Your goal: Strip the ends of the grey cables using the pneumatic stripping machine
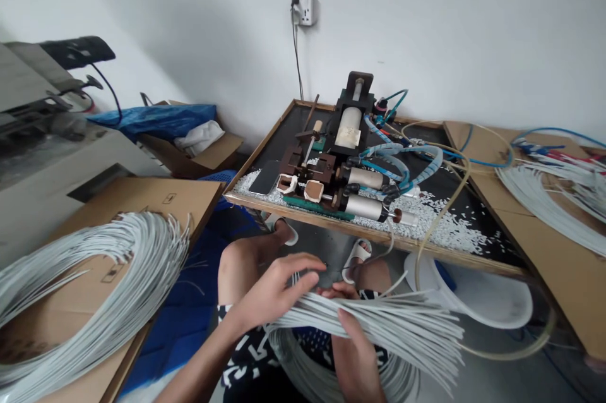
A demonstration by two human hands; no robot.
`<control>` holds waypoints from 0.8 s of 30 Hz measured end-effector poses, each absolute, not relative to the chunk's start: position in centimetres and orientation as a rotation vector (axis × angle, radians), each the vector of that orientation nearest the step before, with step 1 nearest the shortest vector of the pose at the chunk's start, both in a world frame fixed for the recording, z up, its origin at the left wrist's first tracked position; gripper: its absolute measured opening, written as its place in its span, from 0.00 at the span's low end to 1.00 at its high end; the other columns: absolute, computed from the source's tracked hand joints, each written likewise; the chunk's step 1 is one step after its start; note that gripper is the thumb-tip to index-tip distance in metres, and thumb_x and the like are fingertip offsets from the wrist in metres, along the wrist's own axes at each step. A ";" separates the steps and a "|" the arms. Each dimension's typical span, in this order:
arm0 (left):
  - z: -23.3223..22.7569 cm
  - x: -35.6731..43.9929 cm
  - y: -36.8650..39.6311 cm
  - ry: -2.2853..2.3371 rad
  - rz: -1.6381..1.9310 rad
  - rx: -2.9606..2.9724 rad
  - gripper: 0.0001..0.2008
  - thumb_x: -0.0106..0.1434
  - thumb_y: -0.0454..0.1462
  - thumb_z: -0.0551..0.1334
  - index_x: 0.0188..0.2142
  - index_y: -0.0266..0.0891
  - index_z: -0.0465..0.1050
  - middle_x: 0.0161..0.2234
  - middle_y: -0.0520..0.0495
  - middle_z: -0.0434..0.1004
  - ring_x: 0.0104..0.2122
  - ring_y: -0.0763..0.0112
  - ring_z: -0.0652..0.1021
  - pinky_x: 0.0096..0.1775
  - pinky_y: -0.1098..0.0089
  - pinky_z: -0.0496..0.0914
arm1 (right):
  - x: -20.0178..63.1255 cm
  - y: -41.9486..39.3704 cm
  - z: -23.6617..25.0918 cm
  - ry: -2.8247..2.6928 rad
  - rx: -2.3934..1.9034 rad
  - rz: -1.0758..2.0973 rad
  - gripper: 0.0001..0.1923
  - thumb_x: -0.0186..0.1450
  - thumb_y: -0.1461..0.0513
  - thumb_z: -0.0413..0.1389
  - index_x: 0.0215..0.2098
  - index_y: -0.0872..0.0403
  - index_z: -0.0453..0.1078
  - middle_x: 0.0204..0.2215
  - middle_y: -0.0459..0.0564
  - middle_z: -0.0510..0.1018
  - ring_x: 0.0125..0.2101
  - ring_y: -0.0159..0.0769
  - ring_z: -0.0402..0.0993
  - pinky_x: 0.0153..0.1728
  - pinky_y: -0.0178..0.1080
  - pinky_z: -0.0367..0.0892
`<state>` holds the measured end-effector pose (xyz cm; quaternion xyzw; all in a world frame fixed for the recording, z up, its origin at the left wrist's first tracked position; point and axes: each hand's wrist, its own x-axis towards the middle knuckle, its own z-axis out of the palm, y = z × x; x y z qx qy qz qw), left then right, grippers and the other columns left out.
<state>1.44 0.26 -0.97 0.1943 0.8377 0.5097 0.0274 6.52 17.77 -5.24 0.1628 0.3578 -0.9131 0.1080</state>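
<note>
- Your left hand [279, 289] lies palm-down on top of the bundle of grey wires [379, 321], fingers spread and loosely curved over the strands; it presses on them but is not clamped round them.
- Your right hand [353, 336] comes up from under the same bundle, fingers curled round the strands in a closed grip, thumb on the near side.
- The bundle sits across your lap, just in front of the near edge of the wooden-framed tray [369, 234] and lower than it. Its cut ends fan out to the right; the rest loops down below your hands.
- On the tray stands a small pneumatic machine [345, 156], with metal cylinders and blue coiled hoses [407, 160] on its right side. White bits of cut insulation [440, 220] are scattered over the tray around the machine's base.
- Left of the tray, a second heap of grey wires [95, 270] rests on a flat cardboard box [156, 198].
- Right of the tray, more grey wires [549, 201] lie on cardboard sheets.
- Below the tray's right corner sits a white plastic basin [492, 302].
- Behind the tray, a wall socket [305, 9] carries a plug with a black cable hanging down.
- Your feet in white sandals [355, 254] show under the tray's near edge.
</note>
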 end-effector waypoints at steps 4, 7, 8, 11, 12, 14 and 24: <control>0.7 2.0 1.5 2.521 1.585 0.883 0.11 0.73 0.40 0.62 0.50 0.39 0.78 0.45 0.43 0.83 0.43 0.65 0.81 0.45 0.69 0.73 | 6.4 17.5 -5.4 1.055 0.453 -2.719 0.16 0.56 0.57 0.70 0.42 0.47 0.78 0.37 0.43 0.81 0.40 0.36 0.79 0.46 0.36 0.77; 0.1 2.2 1.8 2.743 1.486 0.988 0.09 0.73 0.37 0.62 0.48 0.39 0.79 0.41 0.44 0.84 0.39 0.65 0.81 0.42 0.69 0.71 | 6.4 17.5 -5.6 1.063 0.473 -2.731 0.12 0.57 0.58 0.69 0.40 0.47 0.78 0.37 0.42 0.81 0.41 0.34 0.78 0.47 0.34 0.76; -0.2 2.2 1.8 2.787 1.489 1.008 0.09 0.73 0.36 0.62 0.48 0.38 0.79 0.40 0.44 0.85 0.37 0.66 0.81 0.41 0.69 0.71 | 6.4 17.5 -5.6 1.072 0.486 -2.729 0.11 0.58 0.58 0.69 0.39 0.47 0.78 0.38 0.41 0.81 0.41 0.34 0.78 0.47 0.34 0.76; -0.8 2.2 1.7 2.796 1.679 0.808 0.08 0.73 0.34 0.61 0.44 0.37 0.80 0.36 0.45 0.84 0.34 0.69 0.80 0.37 0.72 0.71 | 6.2 17.5 -5.2 1.094 0.496 -2.715 0.11 0.57 0.56 0.70 0.37 0.48 0.79 0.36 0.43 0.82 0.41 0.35 0.79 0.49 0.36 0.76; -0.8 2.1 1.5 2.748 1.808 0.640 0.08 0.73 0.34 0.61 0.42 0.37 0.81 0.33 0.46 0.83 0.32 0.70 0.79 0.35 0.73 0.70 | 6.2 17.5 -5.1 1.094 0.487 -2.707 0.12 0.56 0.55 0.71 0.36 0.48 0.78 0.35 0.44 0.82 0.41 0.36 0.79 0.50 0.38 0.76; -0.9 1.6 1.2 2.540 2.118 0.279 0.09 0.73 0.37 0.61 0.43 0.37 0.81 0.27 0.49 0.78 0.27 0.73 0.76 0.32 0.74 0.70 | 6.1 17.7 -4.9 1.077 0.477 -2.693 0.13 0.55 0.53 0.71 0.36 0.47 0.78 0.35 0.45 0.83 0.42 0.39 0.80 0.52 0.42 0.76; 1.3 -1.9 -1.8 2.244 2.579 0.058 0.19 0.71 0.50 0.63 0.38 0.35 0.81 0.23 0.52 0.64 0.25 0.75 0.66 0.31 0.72 0.65 | 6.1 18.4 -5.5 1.045 0.365 -2.687 0.13 0.58 0.52 0.70 0.38 0.46 0.79 0.36 0.45 0.82 0.46 0.41 0.81 0.56 0.45 0.73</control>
